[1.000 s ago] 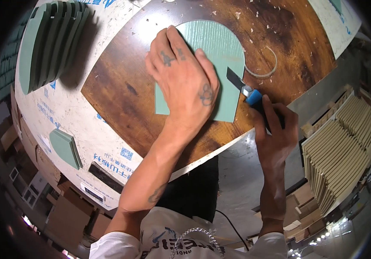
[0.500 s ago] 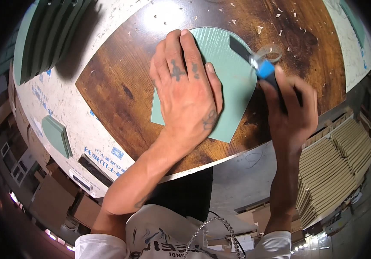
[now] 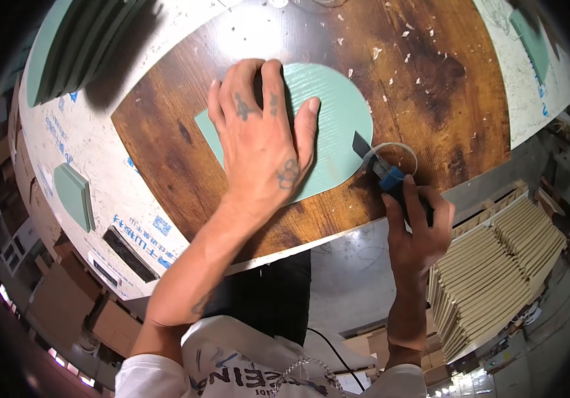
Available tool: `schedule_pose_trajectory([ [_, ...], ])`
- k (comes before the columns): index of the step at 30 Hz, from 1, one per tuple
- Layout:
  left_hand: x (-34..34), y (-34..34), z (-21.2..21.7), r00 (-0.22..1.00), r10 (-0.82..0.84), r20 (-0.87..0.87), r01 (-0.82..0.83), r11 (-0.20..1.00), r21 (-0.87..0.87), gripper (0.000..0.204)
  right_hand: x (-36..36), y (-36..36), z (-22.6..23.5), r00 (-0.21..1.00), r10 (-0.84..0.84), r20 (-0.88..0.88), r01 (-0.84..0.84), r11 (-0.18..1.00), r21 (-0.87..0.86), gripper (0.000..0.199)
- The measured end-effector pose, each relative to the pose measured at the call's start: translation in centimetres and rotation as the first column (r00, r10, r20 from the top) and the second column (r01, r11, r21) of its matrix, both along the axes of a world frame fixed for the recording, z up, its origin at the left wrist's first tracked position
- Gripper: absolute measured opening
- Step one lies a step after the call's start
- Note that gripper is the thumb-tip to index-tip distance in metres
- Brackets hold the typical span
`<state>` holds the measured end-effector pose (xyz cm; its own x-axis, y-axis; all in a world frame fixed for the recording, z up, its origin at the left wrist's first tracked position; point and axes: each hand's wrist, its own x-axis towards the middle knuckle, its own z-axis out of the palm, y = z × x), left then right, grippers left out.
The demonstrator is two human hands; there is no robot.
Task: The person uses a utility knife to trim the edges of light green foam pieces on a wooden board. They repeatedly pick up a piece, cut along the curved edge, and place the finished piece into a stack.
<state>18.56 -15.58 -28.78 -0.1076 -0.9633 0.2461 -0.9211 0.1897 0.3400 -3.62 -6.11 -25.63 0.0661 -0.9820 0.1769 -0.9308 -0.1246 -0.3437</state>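
Note:
A pale green panel (image 3: pixel 338 113) with one rounded end and a straight edge to the left lies on a wood-patterned board. My left hand (image 3: pixel 258 129) rests flat across it, fingers outstretched and thumb spread. In my right hand (image 3: pixel 421 229) is a utility knife (image 3: pixel 391 178) with a blue collar and a wide dark blade. The blade tip is at the panel's lower right curved edge; whether it touches, I cannot tell. A thin clear strip (image 3: pixel 414 154) curls in a loop around the knife's front end.
Small pale scraps (image 3: pixel 376 53) are scattered over the wood-patterned board (image 3: pixel 457 99). Several green panels (image 3: pixel 79 46) stand at far left, with smaller green pieces (image 3: pixel 76 198) nearer. A black bar (image 3: pixel 130 253) lies by the table's left edge. Stacked tan boards (image 3: pixel 497 285) stand right, below table height.
The panel has turned clockwise under my left hand, its straight edge swinging from the near side to the left. My right hand and the knife have come nearer to me. The loop looks larger.

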Motion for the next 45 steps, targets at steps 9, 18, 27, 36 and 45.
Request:
schedule_pose_trajectory([
  [9,0.1,-0.4,0.2,0.997,-0.071,-0.039,0.069,0.996,-0.055,0.049,0.3,-6.5,-1.5,0.988,0.122,0.095,-0.104,0.979,-0.177,0.041],
  [18,2.2,-2.0,1.4,0.977,-0.07,0.2,0.047,0.992,0.12,0.062,-0.4,1.1,-0.7,0.997,0.069,0.036,-0.068,0.997,-0.046,0.046],
  [27,1.4,0.5,0.6,0.994,0.101,-0.034,-0.1,0.995,0.009,0.039,-0.6,-1.6,-0.2,0.99,0.107,0.09,-0.104,0.994,-0.036,0.045],
  [36,2.6,-0.9,0.8,0.997,-0.066,-0.042,0.068,0.997,0.031,0.043,-0.3,-7.0,-1.0,0.953,0.263,0.147,-0.232,0.952,-0.202,0.039],
  [45,1.5,0.4,-0.5,0.982,0.186,0.038,-0.181,0.978,-0.101,0.047,-1.8,-1.6,0.3,0.984,0.142,0.109,-0.142,0.99,-0.001,0.043],
])
